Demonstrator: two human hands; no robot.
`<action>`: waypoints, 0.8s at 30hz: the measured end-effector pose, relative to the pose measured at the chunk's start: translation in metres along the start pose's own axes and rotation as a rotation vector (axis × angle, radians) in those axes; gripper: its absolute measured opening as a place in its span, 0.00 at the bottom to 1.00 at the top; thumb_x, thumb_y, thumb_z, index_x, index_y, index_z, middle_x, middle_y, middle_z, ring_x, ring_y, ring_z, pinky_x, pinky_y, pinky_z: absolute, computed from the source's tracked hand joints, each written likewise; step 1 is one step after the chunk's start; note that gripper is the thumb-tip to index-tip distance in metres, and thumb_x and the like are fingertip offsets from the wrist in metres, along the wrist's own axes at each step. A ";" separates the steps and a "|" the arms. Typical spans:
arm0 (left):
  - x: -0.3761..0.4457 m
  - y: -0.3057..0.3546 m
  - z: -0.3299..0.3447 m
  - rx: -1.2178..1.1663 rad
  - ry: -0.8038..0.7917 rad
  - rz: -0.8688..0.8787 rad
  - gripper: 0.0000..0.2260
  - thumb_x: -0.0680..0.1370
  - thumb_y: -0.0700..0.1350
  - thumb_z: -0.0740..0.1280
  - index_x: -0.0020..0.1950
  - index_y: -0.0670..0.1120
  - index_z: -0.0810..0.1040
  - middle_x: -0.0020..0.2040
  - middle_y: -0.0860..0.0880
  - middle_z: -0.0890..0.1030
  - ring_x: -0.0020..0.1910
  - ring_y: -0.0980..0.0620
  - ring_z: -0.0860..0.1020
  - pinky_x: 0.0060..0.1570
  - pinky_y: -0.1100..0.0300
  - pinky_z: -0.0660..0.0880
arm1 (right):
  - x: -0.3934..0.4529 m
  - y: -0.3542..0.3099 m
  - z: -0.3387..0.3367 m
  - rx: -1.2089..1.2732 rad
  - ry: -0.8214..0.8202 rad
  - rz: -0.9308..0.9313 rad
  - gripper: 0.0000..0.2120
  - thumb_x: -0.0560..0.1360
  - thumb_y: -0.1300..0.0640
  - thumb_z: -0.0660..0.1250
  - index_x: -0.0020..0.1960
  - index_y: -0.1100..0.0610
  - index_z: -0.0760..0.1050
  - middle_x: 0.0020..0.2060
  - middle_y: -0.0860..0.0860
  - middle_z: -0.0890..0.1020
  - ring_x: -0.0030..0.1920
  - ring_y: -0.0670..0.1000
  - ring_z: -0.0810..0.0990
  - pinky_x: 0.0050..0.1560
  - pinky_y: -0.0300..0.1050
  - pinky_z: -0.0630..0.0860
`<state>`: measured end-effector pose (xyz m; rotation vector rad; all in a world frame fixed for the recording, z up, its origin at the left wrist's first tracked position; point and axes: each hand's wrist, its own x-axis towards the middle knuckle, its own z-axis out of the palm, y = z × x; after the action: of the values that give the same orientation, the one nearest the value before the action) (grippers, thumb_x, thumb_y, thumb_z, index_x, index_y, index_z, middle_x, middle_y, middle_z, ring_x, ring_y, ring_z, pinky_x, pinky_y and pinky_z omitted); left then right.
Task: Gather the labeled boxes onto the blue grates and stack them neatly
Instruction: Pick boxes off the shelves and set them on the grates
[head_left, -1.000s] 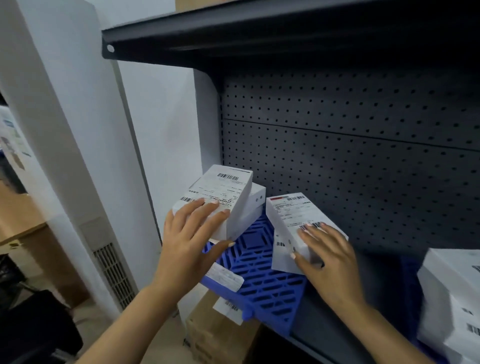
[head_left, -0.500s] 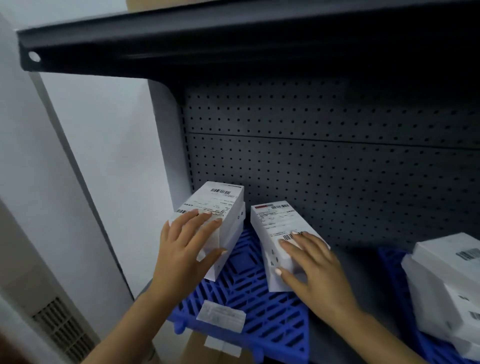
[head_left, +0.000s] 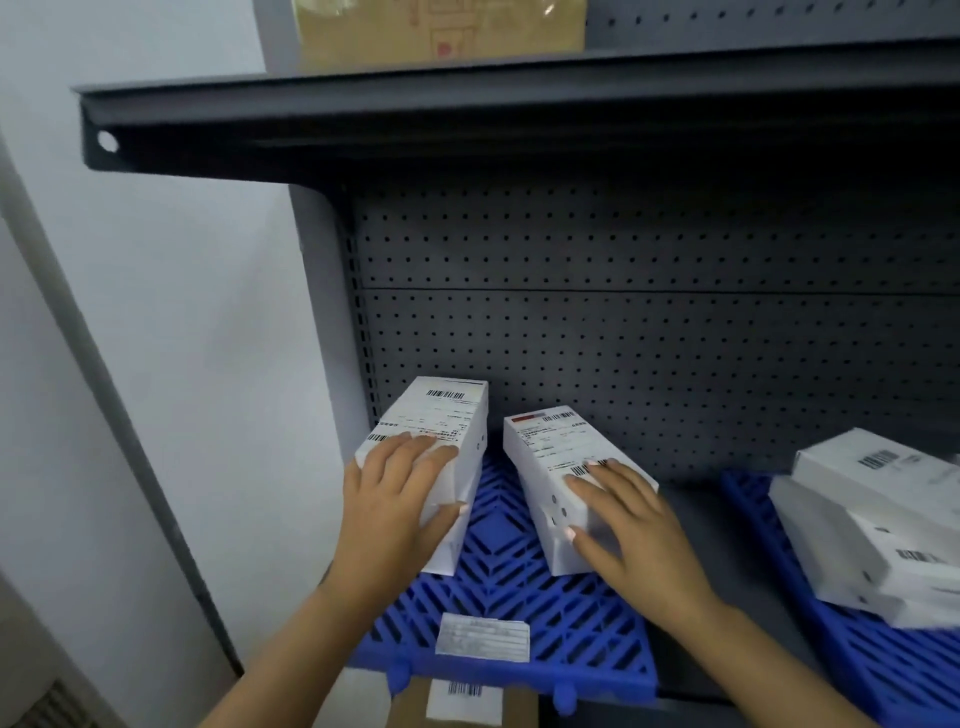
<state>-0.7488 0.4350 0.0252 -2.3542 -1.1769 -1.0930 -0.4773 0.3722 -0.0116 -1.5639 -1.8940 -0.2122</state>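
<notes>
Shelving of dark grey metal (head_left: 519, 111) fills the frame, backed by a perforated panel (head_left: 649, 338). Lower centre, a blue grate (head_left: 519, 587) lies on the shelf surface, its front edge carrying a white sticker (head_left: 483, 634).

Two stacks of white labeled boxes stand side by side on this grate, slightly apart. The left stack (head_left: 441, 436) consists of two boxes, one atop the other. The left hand (head_left: 395, 509) rests on its near end, fingers (head_left: 415, 452) straight and spread over the top label, thumb against the right side face. The right stack (head_left: 561, 467) appears also to be two boxes high, though the lower edge is partly hidden. The right hand (head_left: 628, 530) lies on its near end, fingers extended over the barcode, thumb pressed to the left side face.

At the right edge of the frame, a second blue grate (head_left: 831, 639) carries a loose pile of white boxes (head_left: 872, 530), skewed against one another. A brown carton (head_left: 441, 31) occupies the upper shelf, upper centre. Another carton (head_left: 462, 701) sits below the grate, bottom centre.
</notes>
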 end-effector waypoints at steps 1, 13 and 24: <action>0.000 -0.001 -0.002 -0.002 -0.010 0.006 0.22 0.73 0.59 0.63 0.64 0.53 0.70 0.63 0.51 0.75 0.64 0.47 0.70 0.58 0.45 0.70 | 0.000 -0.001 -0.001 -0.015 -0.024 0.009 0.26 0.76 0.35 0.51 0.70 0.44 0.66 0.70 0.47 0.68 0.72 0.49 0.63 0.63 0.60 0.70; 0.009 0.039 -0.035 0.073 0.013 0.089 0.28 0.71 0.65 0.62 0.65 0.51 0.75 0.63 0.45 0.77 0.64 0.42 0.72 0.65 0.36 0.62 | -0.019 -0.035 -0.061 -0.168 -0.018 0.079 0.29 0.77 0.34 0.46 0.75 0.44 0.57 0.77 0.47 0.52 0.75 0.51 0.52 0.72 0.50 0.56; 0.021 0.178 -0.044 -0.205 0.029 0.286 0.23 0.76 0.60 0.62 0.65 0.49 0.76 0.63 0.47 0.76 0.62 0.44 0.72 0.62 0.44 0.68 | -0.109 -0.023 -0.178 -0.350 0.073 0.079 0.28 0.79 0.36 0.50 0.74 0.47 0.61 0.75 0.49 0.59 0.75 0.50 0.56 0.71 0.51 0.62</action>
<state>-0.6241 0.3115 0.0832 -2.5485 -0.7170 -1.1874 -0.4234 0.1861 0.0686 -1.8273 -1.8037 -0.5843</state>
